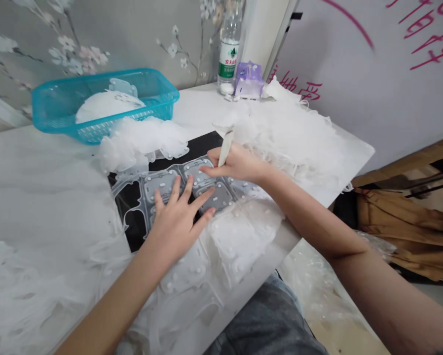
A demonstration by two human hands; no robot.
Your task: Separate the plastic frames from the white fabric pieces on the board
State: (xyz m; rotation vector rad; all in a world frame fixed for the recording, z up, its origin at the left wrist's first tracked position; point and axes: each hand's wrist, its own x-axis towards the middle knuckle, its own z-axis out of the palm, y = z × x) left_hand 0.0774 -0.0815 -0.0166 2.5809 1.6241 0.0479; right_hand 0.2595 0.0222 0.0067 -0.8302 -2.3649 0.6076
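Observation:
My left hand [177, 212] lies with its fingers spread, pressing on a translucent moulded plastic sheet [160, 183] with rounded panels and small raised dots. Under that sheet is a black board [203, 143]. My right hand [239, 162] is closed around a pale, slim tool [226, 146], its handle sticking up above the fist. The tool's working end is hidden beneath my fingers. That fist rests at the sheet's far edge, to the right of my left hand. Similar translucent sheets [239, 236] overlap at the table's near edge.
A blue plastic basket [105, 79] holding white pieces stands at the back left, with a pile of translucent pieces [140, 143] before it. Behind are a water bottle [229, 54] and a purple packet [249, 79]. White scraps [299, 133] are heaped right, others [18, 296] left.

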